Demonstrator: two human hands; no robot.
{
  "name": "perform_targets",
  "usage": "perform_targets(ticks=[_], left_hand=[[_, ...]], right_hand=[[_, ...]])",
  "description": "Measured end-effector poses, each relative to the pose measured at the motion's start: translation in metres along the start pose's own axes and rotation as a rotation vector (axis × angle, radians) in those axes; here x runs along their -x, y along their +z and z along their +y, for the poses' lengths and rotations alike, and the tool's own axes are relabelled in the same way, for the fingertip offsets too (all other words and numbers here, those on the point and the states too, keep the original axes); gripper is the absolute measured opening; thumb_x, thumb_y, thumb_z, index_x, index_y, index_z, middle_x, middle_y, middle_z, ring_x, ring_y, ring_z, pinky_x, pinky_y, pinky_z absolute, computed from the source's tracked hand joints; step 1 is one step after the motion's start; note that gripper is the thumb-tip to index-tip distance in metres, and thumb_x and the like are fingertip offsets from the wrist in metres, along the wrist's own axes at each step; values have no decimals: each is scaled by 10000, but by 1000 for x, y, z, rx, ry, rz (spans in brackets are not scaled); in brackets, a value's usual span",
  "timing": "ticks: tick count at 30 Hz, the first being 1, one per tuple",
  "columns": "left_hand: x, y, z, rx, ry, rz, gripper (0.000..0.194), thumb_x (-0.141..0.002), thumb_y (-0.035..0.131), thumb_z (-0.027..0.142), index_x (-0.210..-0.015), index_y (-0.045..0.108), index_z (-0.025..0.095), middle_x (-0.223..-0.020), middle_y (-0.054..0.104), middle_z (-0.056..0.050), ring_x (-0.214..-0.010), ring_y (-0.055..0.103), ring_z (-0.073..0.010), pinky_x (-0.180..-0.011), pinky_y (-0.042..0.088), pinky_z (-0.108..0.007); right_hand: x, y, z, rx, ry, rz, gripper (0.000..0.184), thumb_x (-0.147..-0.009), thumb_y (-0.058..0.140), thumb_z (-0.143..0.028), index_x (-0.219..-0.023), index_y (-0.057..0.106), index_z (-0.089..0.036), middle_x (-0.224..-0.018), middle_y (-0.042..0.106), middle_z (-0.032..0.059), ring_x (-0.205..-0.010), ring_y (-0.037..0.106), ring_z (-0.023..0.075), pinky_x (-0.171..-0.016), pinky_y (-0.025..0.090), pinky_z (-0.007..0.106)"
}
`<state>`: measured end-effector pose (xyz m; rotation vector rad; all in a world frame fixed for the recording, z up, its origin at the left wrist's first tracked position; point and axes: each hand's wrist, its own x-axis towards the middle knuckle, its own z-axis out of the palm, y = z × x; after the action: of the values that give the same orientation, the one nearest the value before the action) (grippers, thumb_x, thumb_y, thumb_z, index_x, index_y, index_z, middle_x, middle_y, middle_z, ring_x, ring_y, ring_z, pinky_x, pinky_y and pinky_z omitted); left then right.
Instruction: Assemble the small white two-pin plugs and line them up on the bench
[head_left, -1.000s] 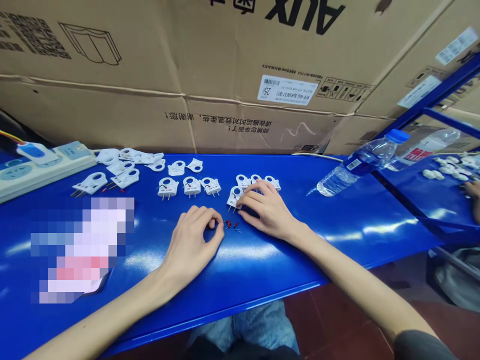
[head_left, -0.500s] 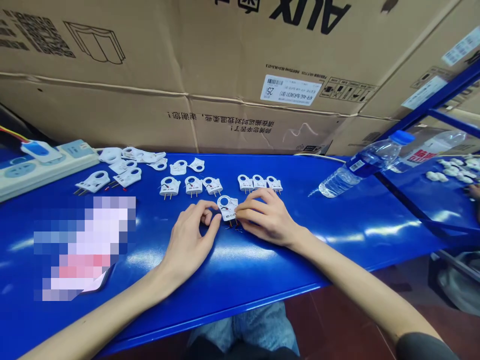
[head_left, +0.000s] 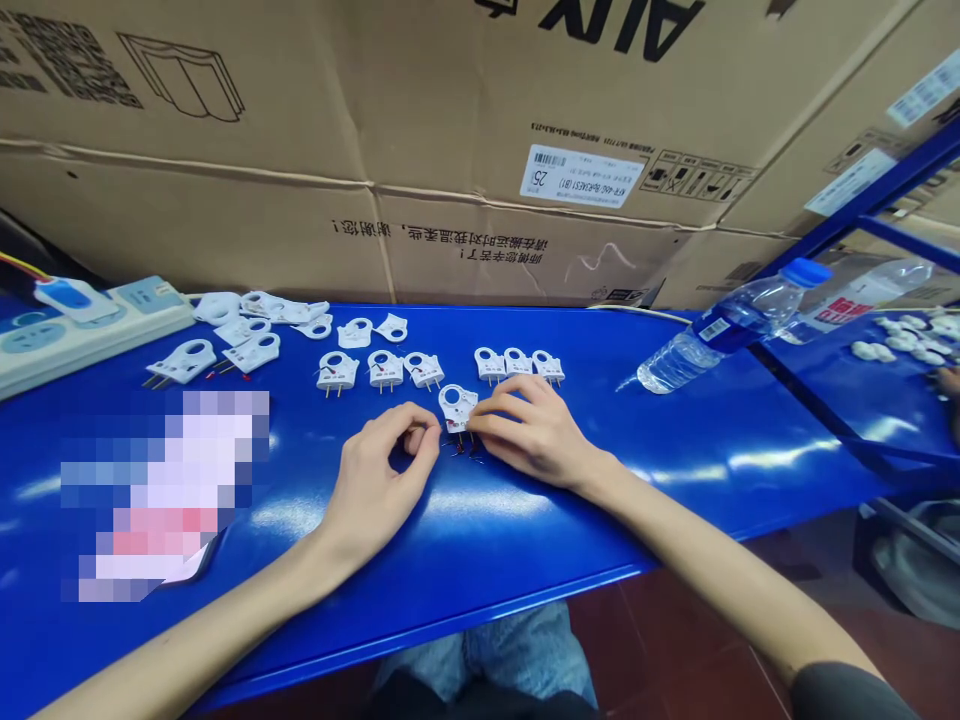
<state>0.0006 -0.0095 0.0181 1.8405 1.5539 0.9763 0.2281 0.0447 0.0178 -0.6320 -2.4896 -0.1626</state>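
Since a second ago, the plug (head_left: 456, 405) has slid out from under the right hand (head_left: 529, 430) and now shows whole, just left of its fingertips. The left hand (head_left: 382, 465) has closed in beside the plug, and the red bits (head_left: 459, 448) are mostly hidden below it.

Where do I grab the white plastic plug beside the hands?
Pinch the flat white plastic plug by its two side edges, coming from above. Its thin metal prongs point toward you, so stay off those; the right hand already touches one side.
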Motion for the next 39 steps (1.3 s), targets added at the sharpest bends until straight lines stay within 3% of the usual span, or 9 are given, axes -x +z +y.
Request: perform_targets(ticks=[10,22,27,39], left_hand=[[-1,2,-1,-102,72,-60,236,-969,497,339,-834,661,237,-754,614,-5,-795,554,-204,-804,437,-370],[1,6,-7,-165,112,-43,225,-948,529,347,-812,668,232,-800,641,-26,-849,552,-228,-817,446,-386],[2,6,-7,-172,117,-43,217,-955,539,339,-814,666,234,-798,639,-21,-856,555,-231,-821,446,-386],[1,2,-3,-171,106,-11,173,-914,534,284,-786,638,232,-757,623,-6,-814,552,-214,-800,428,-381]], right_hand=[[-2,16,15,-33,243,72,122,-1032,608,-227,-1060,726,-235,-1045,792,25,-992,609,234,-886,491,407],[-17,33,22,-54,376,34,102,-1023,612,-233,-1022,714,-231,-1041,783,37,-1027,591,254,-880,483,412],[-17,37,19,-39,433,15,143,-1009,599,-213,-1106,704,-219,-1099,776,48,-1071,590,271,-902,482,424],[-40,37,5,4,351,-111,368,-1000,597,-239,-1361,629,-180,-1421,656,94,-1293,535,288,-1031,433,451]])
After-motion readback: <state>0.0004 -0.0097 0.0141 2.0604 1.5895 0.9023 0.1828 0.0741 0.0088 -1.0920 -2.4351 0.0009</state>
